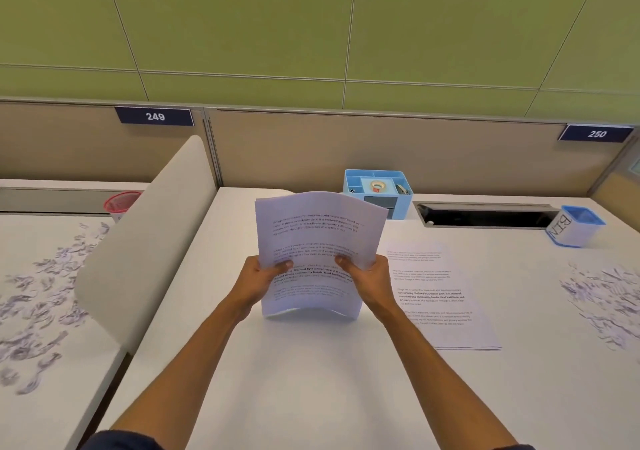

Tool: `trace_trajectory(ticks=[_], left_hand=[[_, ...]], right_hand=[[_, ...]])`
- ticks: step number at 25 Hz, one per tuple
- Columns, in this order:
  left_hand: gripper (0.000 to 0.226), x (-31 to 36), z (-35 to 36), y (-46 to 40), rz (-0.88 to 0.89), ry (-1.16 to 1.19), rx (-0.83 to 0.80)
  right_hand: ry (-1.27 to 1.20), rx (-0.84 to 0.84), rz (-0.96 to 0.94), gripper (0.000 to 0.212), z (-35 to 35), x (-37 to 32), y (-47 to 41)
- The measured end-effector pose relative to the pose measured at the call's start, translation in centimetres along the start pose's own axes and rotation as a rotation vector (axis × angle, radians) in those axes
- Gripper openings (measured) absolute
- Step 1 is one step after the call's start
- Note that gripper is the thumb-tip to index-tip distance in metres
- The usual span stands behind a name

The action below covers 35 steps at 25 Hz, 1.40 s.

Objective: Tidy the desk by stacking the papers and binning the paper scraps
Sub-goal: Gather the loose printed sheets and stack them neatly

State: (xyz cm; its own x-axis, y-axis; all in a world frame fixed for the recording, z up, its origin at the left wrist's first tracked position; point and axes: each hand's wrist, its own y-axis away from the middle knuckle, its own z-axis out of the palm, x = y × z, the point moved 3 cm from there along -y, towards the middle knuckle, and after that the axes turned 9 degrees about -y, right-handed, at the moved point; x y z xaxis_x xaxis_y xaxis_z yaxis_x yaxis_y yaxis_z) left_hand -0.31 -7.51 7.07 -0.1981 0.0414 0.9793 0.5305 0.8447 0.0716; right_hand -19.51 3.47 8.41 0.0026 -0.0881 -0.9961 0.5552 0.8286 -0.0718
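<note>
Two hands: both of mine are up on one stack of papers, one at each side edge.
Far left table: loose paper scraps scattered over the neighbouring surface, a red mesh basket at its back edge.
Divider: a pale rounded panel stands between that surface and my table.
Left hand: my left hand grips the stack's left edge, thumb lying across the printed front, fingers curled behind.
Stack: I hold it upright in front of me, bottom edge down on or just above the table, I cannot tell which, and the sheets bow toward me.
Right hand: my right hand grips the right edge the same way, thumb on the front.
Behind the stack: a light blue desk organiser with a roll of tape in it, against the partition.
Right of my hand: one printed sheet lying flat on the table, just beside my right wrist.
Back right: a blue-rimmed cup marked BIN, upright, near the cable slot.
Far right: a second heap of paper scraps on my table, well apart from the stack.
</note>
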Motion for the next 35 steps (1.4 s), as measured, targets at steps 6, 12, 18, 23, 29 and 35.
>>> trace_trajectory(ticks=[6,12,18,23,29,35], left_hand=[[0.026,-3.4,0.5,0.4,-0.079,0.008,0.055],[0.015,-2.6,5.0,-1.6,-0.202,0.106,0.03],[0.012,-4.1,14.6,-2.5,-0.378,0.218,0.087],[0.006,-4.1,22.5,-2.9,-0.362,0.044,0.146],[0.006,-2.7,27.8,-2.9,-0.292,-0.202,0.269],[0.03,-2.9,29.0,-3.6,-0.344,-0.664,0.301]], right_hand=[[0.005,0.028,0.04,0.024,-0.6,3.3,1.1],[-0.02,0.231,0.075,0.024,-5.0,4.3,0.5],[0.088,0.296,0.178,0.02,-15.3,5.5,-1.0],[0.251,0.285,0.254,0.032,-24.0,6.5,-3.2],[0.408,0.194,0.29,0.037,-28.6,7.5,-5.4],[0.737,0.131,0.282,0.041,-29.8,8.8,-5.5]])
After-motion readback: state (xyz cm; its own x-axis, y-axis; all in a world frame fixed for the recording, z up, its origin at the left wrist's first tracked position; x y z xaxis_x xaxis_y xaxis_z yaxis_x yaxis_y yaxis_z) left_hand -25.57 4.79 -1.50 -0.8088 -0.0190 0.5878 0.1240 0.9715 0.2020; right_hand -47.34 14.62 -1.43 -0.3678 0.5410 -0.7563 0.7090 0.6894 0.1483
